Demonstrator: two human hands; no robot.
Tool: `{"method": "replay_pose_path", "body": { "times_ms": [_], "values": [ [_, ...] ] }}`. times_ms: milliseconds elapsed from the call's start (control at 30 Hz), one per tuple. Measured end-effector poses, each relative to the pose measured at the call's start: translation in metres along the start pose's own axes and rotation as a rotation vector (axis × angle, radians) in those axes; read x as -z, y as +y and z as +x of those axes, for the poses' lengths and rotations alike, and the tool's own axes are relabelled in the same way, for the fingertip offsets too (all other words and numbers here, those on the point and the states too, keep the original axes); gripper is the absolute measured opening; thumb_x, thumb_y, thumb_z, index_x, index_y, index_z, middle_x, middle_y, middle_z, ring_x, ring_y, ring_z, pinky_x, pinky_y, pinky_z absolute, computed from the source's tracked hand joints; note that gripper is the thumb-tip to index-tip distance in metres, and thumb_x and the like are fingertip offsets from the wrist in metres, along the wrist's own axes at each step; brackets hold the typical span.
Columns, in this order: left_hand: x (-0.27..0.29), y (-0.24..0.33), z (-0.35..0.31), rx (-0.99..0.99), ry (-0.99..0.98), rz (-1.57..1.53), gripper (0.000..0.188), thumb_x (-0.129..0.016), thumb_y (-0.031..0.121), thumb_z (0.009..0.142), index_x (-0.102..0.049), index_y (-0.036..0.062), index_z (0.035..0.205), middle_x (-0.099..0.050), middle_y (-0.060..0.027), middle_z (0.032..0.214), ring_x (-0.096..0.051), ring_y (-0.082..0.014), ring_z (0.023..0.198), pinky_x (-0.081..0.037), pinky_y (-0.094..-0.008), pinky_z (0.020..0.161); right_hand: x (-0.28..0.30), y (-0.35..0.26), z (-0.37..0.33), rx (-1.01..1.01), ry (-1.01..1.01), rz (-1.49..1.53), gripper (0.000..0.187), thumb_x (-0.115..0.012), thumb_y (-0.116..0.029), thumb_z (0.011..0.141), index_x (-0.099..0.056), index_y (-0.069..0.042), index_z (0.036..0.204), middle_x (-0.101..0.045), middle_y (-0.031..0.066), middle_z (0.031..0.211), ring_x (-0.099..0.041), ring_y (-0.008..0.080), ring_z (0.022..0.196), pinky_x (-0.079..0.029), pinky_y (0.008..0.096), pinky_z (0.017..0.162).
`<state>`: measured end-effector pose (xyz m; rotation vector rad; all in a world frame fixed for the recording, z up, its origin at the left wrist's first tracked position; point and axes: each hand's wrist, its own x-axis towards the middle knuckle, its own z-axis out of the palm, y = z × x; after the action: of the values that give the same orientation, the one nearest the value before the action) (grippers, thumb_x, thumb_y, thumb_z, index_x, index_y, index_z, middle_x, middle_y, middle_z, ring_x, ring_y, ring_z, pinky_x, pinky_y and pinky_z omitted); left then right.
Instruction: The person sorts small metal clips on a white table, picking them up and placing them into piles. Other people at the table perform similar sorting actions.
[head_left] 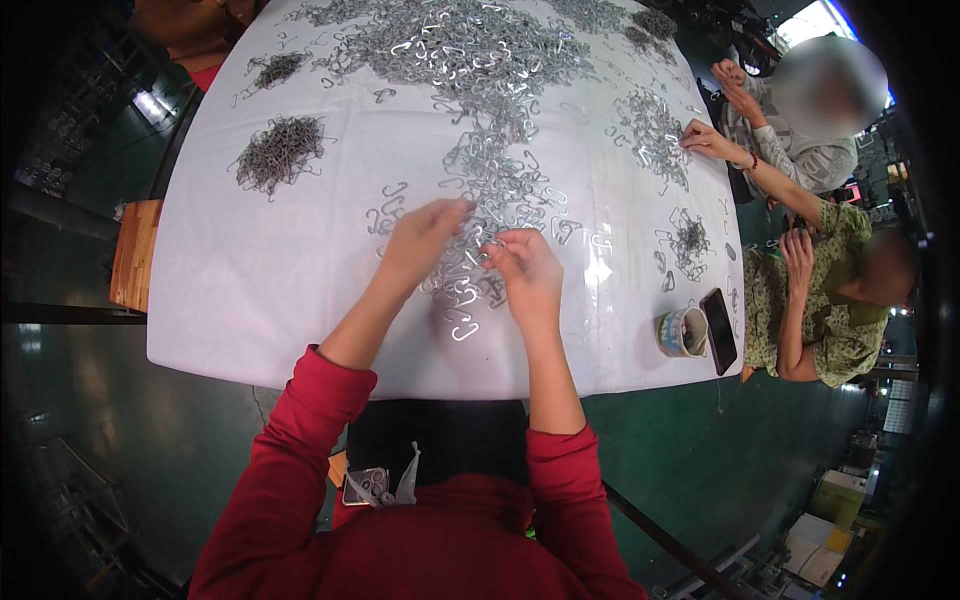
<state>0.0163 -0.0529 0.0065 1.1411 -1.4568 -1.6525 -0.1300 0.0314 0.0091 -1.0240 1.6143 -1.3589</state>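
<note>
My left hand [425, 238] is over the near end of a long spread of silvery metal hooks [510, 190], its fingers pinched together. What sits between those fingertips, if anything, is too small to make out. Close by on the right, my right hand [530, 272] pinches a small bright metal hook [488, 250] between thumb and fingers. Loose hooks [461, 325] lie on the white tabletop [300, 310] just below both hands. The spread runs up to a large heap of metal hooks [450, 50] at the far side.
A darker metal pile [280, 153] lies to the left. Smaller piles [655, 140] are along the right side. A cup [681, 332] and a black phone [718, 331] stand near the right edge. Two people sit there, one person's hand [708, 140] touching a pile.
</note>
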Motion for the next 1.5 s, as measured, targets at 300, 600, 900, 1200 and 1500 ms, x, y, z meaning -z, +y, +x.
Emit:
{"method": "replay_pose_path", "body": {
  "times_ms": [300,600,900,1200,1500],
  "values": [
    [0.008,-0.008,-0.007,-0.002,-0.038,0.093,0.027,-0.067,0.021,0.088,-0.071,0.0007,0.106,-0.067,-0.0045,0.089,-0.06,-0.0096,0.078,-0.047,-0.0248,0.069,0.001,-0.002,-0.001,0.075,0.035,-0.215,0.013,-0.067,-0.005,0.087,-0.062,0.002,0.097,-0.069,0.0103,0.085,-0.065,0.0142,0.074,-0.05,0.0249,0.068],
    [-0.005,-0.003,0.002,-0.274,0.182,0.161,0.025,-0.067,0.017,0.088,-0.071,0.0046,0.109,-0.069,-0.0063,0.096,-0.061,-0.0121,0.089,-0.049,-0.0288,0.077,0.002,-0.002,0.004,-0.169,-0.077,0.193,0.025,-0.07,-0.011,0.088,-0.059,0.004,0.105,-0.07,0.0117,0.088,-0.065,0.0151,0.074,-0.049,0.0245,0.065],
    [-0.001,-0.003,0.001,-0.129,0.007,-0.06,0.023,-0.068,0.013,0.087,-0.068,-0.0008,0.105,-0.069,-0.006,0.085,-0.063,-0.011,0.077,-0.049,-0.0253,0.074,0.001,0.006,-0.005,0.015,-0.067,-0.02,0.032,-0.071,-0.01,0.085,-0.061,0.001,0.114,-0.069,0.0096,0.097,-0.065,0.0128,0.075,-0.05,0.0239,0.065],
    [0.002,-0.007,0.003,-0.097,-0.027,-0.046,0.02,-0.069,0.015,0.087,-0.07,0.0,0.1,-0.068,-0.0053,0.082,-0.062,-0.0105,0.078,-0.049,-0.0268,0.072,0.002,0.002,-0.014,0.062,0.005,-0.223,0.025,-0.067,-0.01,0.09,-0.064,0.003,0.111,-0.069,0.0085,0.088,-0.064,0.0113,0.075,-0.051,0.0248,0.066],
    [0.0,-0.002,-0.004,-0.266,0.035,0.2,0.021,-0.068,0.017,0.086,-0.073,0.0017,0.1,-0.071,-0.0052,0.087,-0.063,-0.0132,0.082,-0.049,-0.0282,0.076,0.003,-0.002,-0.01,-0.171,-0.076,0.193,0.027,-0.068,-0.013,0.09,-0.065,0.001,0.112,-0.07,0.0084,0.086,-0.066,0.0128,0.07,-0.051,0.0238,0.063]
  ]
}}
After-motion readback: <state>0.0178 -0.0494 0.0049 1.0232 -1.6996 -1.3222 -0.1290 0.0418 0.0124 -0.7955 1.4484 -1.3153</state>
